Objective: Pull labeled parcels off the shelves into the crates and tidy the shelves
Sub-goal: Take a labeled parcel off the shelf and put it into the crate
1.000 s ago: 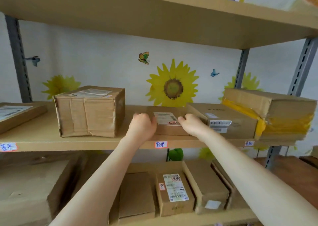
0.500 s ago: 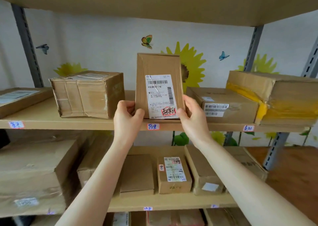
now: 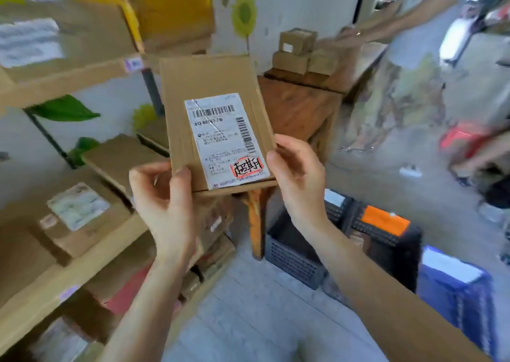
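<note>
A flat cardboard parcel (image 3: 212, 85) with a white shipping label and a red handwritten sticker is held up in front of me, clear of the shelves. My left hand (image 3: 162, 196) grips its lower left corner and my right hand (image 3: 298, 176) grips its lower right edge. A dark crate (image 3: 292, 256) with an orange tag stands on the floor below my right forearm, and a blue crate (image 3: 458, 292) stands to its right. The wooden shelves (image 3: 82, 268) with more cardboard parcels run along the left.
A wooden table (image 3: 300, 107) with small stacked boxes (image 3: 298, 41) stands behind the parcel. Another person (image 3: 408, 58) stands at the right near that table. Pale floor (image 3: 262, 306) lies between the shelves and the crates.
The parcel has come off the middle shelf in both hands. My view has swung right and down, away from the shelf toward the floor crates and the table.
</note>
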Demonstrator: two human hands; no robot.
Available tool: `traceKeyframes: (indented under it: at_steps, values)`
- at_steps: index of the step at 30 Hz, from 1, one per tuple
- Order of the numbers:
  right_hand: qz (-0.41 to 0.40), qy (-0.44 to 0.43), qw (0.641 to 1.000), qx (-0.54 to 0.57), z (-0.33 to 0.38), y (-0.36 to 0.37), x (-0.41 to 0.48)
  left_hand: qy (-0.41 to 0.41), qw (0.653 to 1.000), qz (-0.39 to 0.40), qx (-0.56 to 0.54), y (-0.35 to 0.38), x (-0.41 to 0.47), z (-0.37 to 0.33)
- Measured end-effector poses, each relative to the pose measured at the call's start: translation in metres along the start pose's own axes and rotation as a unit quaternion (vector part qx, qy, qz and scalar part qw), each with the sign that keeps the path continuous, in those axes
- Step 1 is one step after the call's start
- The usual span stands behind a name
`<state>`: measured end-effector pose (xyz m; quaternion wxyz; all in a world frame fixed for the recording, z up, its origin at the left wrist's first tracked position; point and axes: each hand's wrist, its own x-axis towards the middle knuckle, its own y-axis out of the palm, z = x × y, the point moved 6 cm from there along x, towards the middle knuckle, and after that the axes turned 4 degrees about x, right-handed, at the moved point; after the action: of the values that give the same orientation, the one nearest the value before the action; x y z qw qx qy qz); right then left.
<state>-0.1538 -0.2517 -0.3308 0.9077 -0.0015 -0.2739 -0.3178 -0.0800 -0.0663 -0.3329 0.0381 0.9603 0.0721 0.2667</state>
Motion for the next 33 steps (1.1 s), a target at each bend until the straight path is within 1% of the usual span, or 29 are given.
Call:
traceKeyframes:
  at_steps: [3, 6, 9, 11, 13, 15, 17, 18, 20, 23, 24, 25, 27, 29, 31, 33]
  values:
    - [-0.094, 0.063, 0.991, -0.068, -0.032, -0.106, -0.009, -0.065, 0.992, 0.109, -0.02, 0.095, -0.054, 0.033]
    - [-0.177, 0.12, 0.972, -0.096, -0.067, -0.212, -0.014, -0.104, 0.97, 0.22, -0.008, 0.194, -0.115, 0.067]
    - [-0.238, 0.165, 0.947, -0.138, -0.112, -0.314, -0.014, -0.178, 0.928, 0.325, 0.031, 0.295, -0.182, 0.12]
    - [-0.263, 0.206, 0.93, -0.153, -0.159, -0.382, -0.015, -0.256, 0.89, 0.375, 0.048, 0.357, -0.232, 0.171]
    - [-0.272, 0.264, 0.909, -0.174, -0.219, -0.445, -0.02, -0.37, 0.844, 0.383, 0.064, 0.409, -0.287, 0.23]
    - [-0.277, 0.328, 0.884, -0.187, -0.288, -0.503, -0.035, -0.499, 0.79, 0.346, 0.089, 0.447, -0.346, 0.296]
    - [-0.293, 0.384, 0.858, -0.174, -0.361, -0.553, -0.056, -0.604, 0.732, 0.298, 0.099, 0.478, -0.404, 0.36]
    - [-0.295, 0.412, 0.845, -0.169, -0.399, -0.573, -0.069, -0.637, 0.711, 0.276, 0.11, 0.49, -0.432, 0.392]
    - [-0.305, 0.462, 0.817, -0.16, -0.473, -0.604, -0.095, -0.671, 0.679, 0.256, 0.152, 0.509, -0.479, 0.456]
    - [-0.319, 0.504, 0.784, -0.173, -0.588, -0.645, -0.135, -0.73, 0.615, 0.247, 0.167, 0.534, -0.548, 0.558]
    - [-0.322, 0.515, 0.774, -0.178, -0.626, -0.657, -0.147, -0.743, 0.602, 0.239, 0.171, 0.538, -0.568, 0.593]
    - [-0.323, 0.524, 0.768, -0.179, -0.663, -0.669, -0.159, -0.745, 0.6, 0.234, 0.176, 0.542, -0.586, 0.627]
    - [-0.329, 0.534, 0.759, -0.173, -0.734, -0.689, -0.18, -0.733, 0.614, 0.226, 0.189, 0.553, -0.612, 0.692]
    - [-0.341, 0.535, 0.754, -0.17, -0.797, -0.704, -0.194, -0.725, 0.627, 0.196, 0.206, 0.564, -0.633, 0.747]
    - [-0.352, 0.526, 0.756, -0.171, -0.846, -0.712, -0.199, -0.72, 0.64, 0.165, 0.212, 0.577, -0.646, 0.787]
    - [-0.365, 0.515, 0.759, -0.159, -0.883, -0.716, -0.2, -0.719, 0.653, 0.156, 0.178, 0.595, -0.651, 0.814]
